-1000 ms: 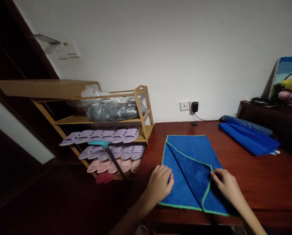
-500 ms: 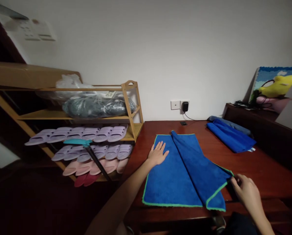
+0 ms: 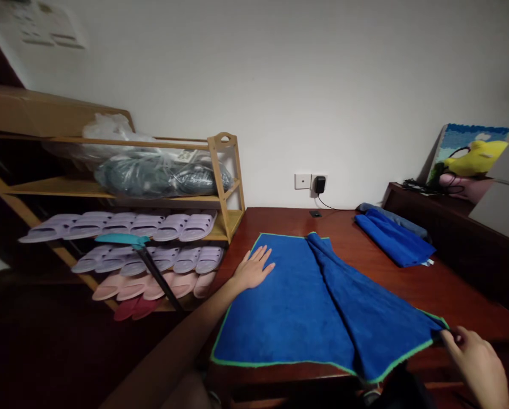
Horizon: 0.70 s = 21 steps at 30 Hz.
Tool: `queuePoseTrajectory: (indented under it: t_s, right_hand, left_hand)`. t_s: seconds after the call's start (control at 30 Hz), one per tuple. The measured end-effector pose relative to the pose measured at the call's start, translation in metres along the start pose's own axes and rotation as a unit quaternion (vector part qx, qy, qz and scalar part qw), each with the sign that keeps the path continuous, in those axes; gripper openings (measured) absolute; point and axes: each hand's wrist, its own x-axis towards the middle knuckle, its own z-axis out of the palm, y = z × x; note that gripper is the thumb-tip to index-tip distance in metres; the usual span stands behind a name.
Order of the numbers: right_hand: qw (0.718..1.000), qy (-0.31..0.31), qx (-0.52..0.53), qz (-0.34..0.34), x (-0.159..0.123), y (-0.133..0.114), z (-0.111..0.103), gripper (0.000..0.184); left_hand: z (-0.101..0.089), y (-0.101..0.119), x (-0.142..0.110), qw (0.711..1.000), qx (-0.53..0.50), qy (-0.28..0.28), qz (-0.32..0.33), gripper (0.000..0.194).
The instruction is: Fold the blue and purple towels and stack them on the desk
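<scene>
A blue cloth [image 3: 288,309] with green edging lies spread over the near part of the reddish-brown wooden table. Its right portion is folded over along a slanting crease, and one corner is drawn out to the right. My left hand [image 3: 253,269] rests flat on the cloth's upper left area, fingers spread. At the lower right, my right hand [image 3: 478,360] pinches the drawn-out corner between thumb and fingers. The cloth's front edge reaches over the table's front edge.
Folded blue fabric [image 3: 395,237] lies at the table's back right. A wooden rack [image 3: 222,187] with several slippers [image 3: 197,225] stands to the left, a teal-topped pole [image 3: 156,272] before it. A black plug [image 3: 320,184] sits in the wall socket, its cord trailing right.
My right hand has pulled the cloth's corner further right and toward me, widening the folded part. My left hand stays flat on the cloth. The view has shifted slightly.
</scene>
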Motion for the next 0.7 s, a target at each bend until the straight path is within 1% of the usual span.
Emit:
queuePoseTrajectory:
  t_s: [0.07,0.1,0.13,0.17,0.2,0.23,0.27,0.3,0.33,0.37,0.4,0.47,0.5,0.57,0.63,0.7]
  right_hand:
    - [0.998,-0.047,-0.017,0.027,0.011,0.009,-0.004,0.040]
    - [0.997,-0.057,-0.026,0.039,0.019,0.009,-0.006,0.041]
    - [0.998,-0.050,-0.023,0.039,0.029,0.004,-0.009,0.043]
    - [0.999,-0.032,-0.009,0.025,0.040,-0.007,-0.012,0.044]
    - [1.000,-0.003,0.024,-0.007,0.052,-0.023,-0.013,0.045]
    - [0.995,0.007,0.085,-0.059,0.064,-0.045,-0.014,0.044]
    - [0.983,-0.013,0.148,-0.106,0.077,-0.072,-0.014,0.041]
    - [0.968,-0.052,0.200,-0.141,0.088,-0.102,-0.011,0.037]
    - [0.951,-0.106,0.238,-0.165,0.098,-0.134,-0.007,0.034]
    - [0.935,-0.165,0.260,-0.176,0.107,-0.165,-0.001,0.032]
    - [0.927,-0.210,0.264,-0.162,0.115,-0.194,0.006,0.031]
    - [0.930,-0.219,0.259,-0.143,0.126,-0.242,0.023,0.029]
    - [0.931,-0.221,0.257,-0.136,0.129,-0.261,0.031,0.030]
    - [0.930,-0.226,0.257,-0.133,0.133,-0.288,0.045,0.035]
    - [0.924,-0.241,0.261,-0.141,0.135,-0.307,0.056,0.035]
    - [0.915,-0.264,0.266,-0.152,0.136,-0.319,0.063,0.033]
  left_hand:
    - [-0.002,-0.010,-0.014,1.000,0.004,0.003,0.007,0.064]
    - [-0.003,-0.014,-0.020,1.000,0.009,0.004,0.011,0.064]
    - [-0.004,-0.017,-0.025,1.000,0.016,0.005,0.016,0.065]
    - [-0.005,-0.019,-0.028,0.999,0.023,0.008,0.021,0.065]
    - [-0.007,-0.020,-0.028,0.999,0.029,0.012,0.023,0.065]
    - [-0.008,-0.019,-0.026,0.999,0.032,0.017,0.025,0.064]
    - [-0.010,-0.017,-0.021,0.999,0.034,0.023,0.027,0.064]
    - [-0.011,-0.015,-0.015,0.999,0.033,0.027,0.027,0.063]
    - [-0.012,-0.012,-0.007,0.999,0.031,0.030,0.026,0.062]
    - [-0.012,-0.009,0.001,0.999,0.030,0.033,0.022,0.062]
    - [-0.012,-0.007,0.009,0.999,0.027,0.036,0.015,0.062]
    - [-0.007,-0.005,0.021,0.999,0.022,0.036,-0.008,0.063]
    - [-0.005,-0.005,0.026,0.999,0.019,0.034,-0.022,0.063]
    - [0.001,-0.008,0.030,0.999,0.016,0.025,-0.038,0.064]
    - [0.006,-0.011,0.031,0.999,0.014,0.017,-0.041,0.065]
    - [0.007,-0.013,0.031,0.999,0.010,0.014,-0.039,0.065]
